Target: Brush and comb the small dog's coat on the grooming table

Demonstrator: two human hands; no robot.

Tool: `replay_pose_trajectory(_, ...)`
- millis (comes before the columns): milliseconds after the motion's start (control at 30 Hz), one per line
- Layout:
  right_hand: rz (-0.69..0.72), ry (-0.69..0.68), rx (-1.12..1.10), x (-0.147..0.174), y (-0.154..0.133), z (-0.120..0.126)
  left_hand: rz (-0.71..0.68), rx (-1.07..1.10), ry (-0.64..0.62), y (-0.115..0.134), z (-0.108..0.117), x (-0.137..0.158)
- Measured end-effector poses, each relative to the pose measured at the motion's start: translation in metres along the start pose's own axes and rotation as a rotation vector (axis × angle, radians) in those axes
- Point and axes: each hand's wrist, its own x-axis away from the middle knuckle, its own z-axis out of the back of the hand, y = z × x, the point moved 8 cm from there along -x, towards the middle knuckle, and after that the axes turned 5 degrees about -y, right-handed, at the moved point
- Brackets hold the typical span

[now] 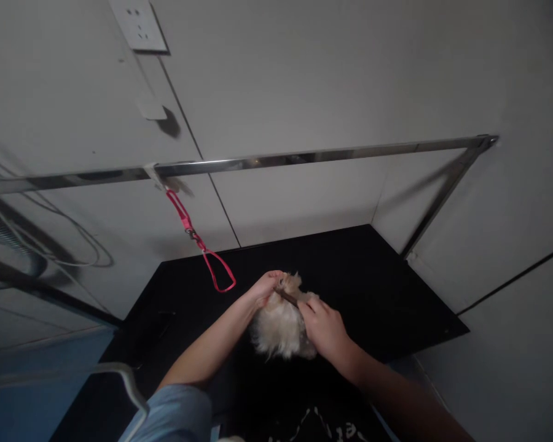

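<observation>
A small cream-white fluffy dog [280, 328] is on the black table, close to my body. My left hand [267, 288] is at the far left side of its head, with fingers closed on the fur there. A slim dark comb-like tool [286, 297] is in my right hand [323, 322] and lies across the top of the fur, pointing toward my left hand. Its working edge is too small and dim to make out. Most of the dog's face and legs are hidden.
A pink loop leash [219, 270] hangs from a metal bar [258, 162] above the black table [350, 264]. Wall stands behind and to the right, with a socket [141, 27]. At the left are cables and a ribbed hose [4, 233]. A pale curved bar [131, 383] is near my left sleeve.
</observation>
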Motion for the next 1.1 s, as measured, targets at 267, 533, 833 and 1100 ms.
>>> replay_pose_trajectory(267, 0.109, 0.239, -0.100, -0.007, -0.004, -0.027, -0.009, 0.012, 0.059, 0.000, 0.012, 0.006)
replay_pose_trajectory(533, 0.164, 0.246, -0.177, -0.008, -0.008, -0.036, -0.016, -0.001, 0.052, 0.000, 0.020, 0.013)
replay_pose_trajectory(833, 0.120, 0.212, -0.165, -0.014, 0.000, -0.031, -0.043, 0.008, -0.047, 0.003, 0.014, 0.012)
replay_pose_trajectory(1100, 0.169, 0.149, -0.067, -0.011, -0.001, -0.017, -0.062, -0.104, -0.127, 0.000, 0.010, 0.008)
